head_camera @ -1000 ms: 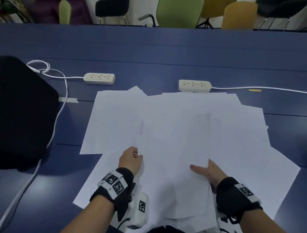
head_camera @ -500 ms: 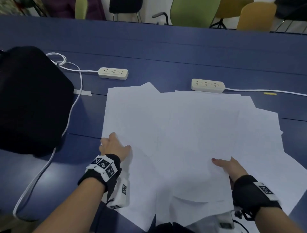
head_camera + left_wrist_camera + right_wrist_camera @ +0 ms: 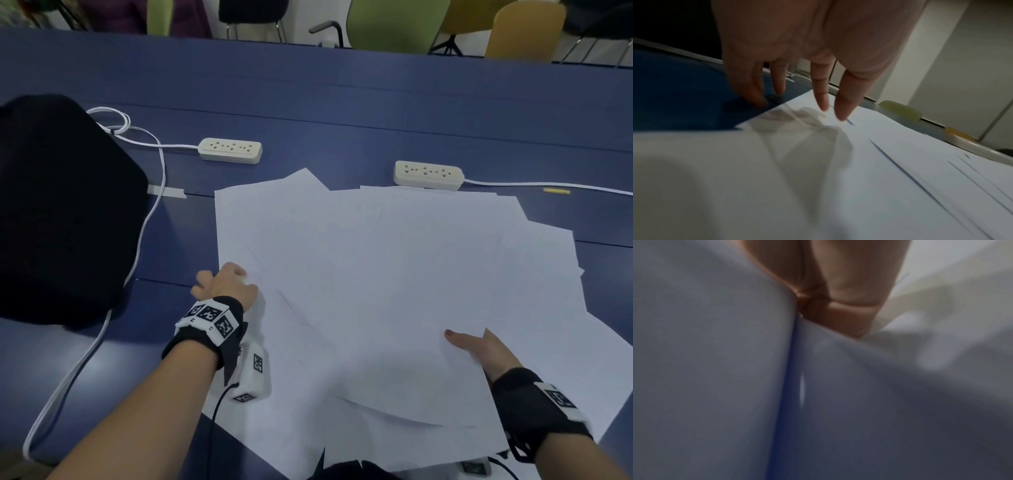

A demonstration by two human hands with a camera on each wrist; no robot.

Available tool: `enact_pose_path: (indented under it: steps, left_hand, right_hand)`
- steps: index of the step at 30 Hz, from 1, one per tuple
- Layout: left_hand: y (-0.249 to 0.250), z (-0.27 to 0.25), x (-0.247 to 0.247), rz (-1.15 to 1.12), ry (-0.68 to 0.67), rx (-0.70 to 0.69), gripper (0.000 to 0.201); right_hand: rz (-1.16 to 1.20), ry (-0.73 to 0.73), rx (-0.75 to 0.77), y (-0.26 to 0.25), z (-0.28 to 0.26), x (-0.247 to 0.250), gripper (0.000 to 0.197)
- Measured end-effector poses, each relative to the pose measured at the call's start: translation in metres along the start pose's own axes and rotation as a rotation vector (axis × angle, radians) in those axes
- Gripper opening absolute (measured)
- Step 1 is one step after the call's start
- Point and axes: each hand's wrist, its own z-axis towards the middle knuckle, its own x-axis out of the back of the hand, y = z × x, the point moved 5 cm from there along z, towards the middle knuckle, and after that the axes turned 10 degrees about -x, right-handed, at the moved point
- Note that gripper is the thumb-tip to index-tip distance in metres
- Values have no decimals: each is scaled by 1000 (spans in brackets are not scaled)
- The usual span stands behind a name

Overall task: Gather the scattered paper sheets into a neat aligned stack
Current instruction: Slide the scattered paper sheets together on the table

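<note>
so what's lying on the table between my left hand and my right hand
Only overlapping white paper sheets, spread loosely and not yet stacked. The head view shows them running unbroken from the left hand across to the right hand.

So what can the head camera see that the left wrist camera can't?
Only the head view shows the right hand with its thumb on top of the scattered white paper sheets, two cream power strips, a big black bag and the whole spread of paper.

Only the left wrist view shows the underside of the left hand: straight fingers pointing down, tips at a sheet's edge, some over bare table.

Both show the left hand, the white sheets and the dark blue table.
</note>
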Motion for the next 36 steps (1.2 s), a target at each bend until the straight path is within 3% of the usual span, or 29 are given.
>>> enact_pose_path:
  steps: [3, 6, 9, 14, 17, 20, 23, 28, 31, 33, 36]
  left_hand:
    - [13, 2, -5, -230, -22, -5, 61]
    - [29, 2, -13, -243, -32, -11, 71]
    - [44, 3, -22, -222, -13, -8, 67]
    - [64, 15, -28, -388, -32, 66, 59]
    - [70, 18, -36, -477, -77, 65, 36]
    - [77, 16, -42, -318, -121, -34, 24]
    - [73, 21, -32, -182, -135, -152, 37]
    - [39, 27, -11, 98, -358, -262, 33]
    - [33, 20, -5, 202, -253, -236, 52]
    - [39, 12, -7, 78, -177, -177, 73]
    - [50, 2, -20, -120, -208, -114, 89]
  right_hand:
    - [24, -6, -2, -1, -2, -2, 11]
    - [23, -7, 2, -1, 0, -3, 20]
    - [25, -16, -11, 2, 3, -2, 27]
    - [44, -42, 7, 2, 4, -2, 24]
    - [39, -53, 6, 4, 8, -1, 27]
    - [51, -59, -4, 7, 12, 2, 27]
    - [60, -79, -7, 8, 15, 4, 25]
    - [83, -94, -24, 10, 18, 8, 33]
    - [60, -111, -16, 10, 19, 7, 63]
    - [56, -121, -5, 11, 21, 7, 84]
    - [69, -129, 2, 10, 20, 6, 64]
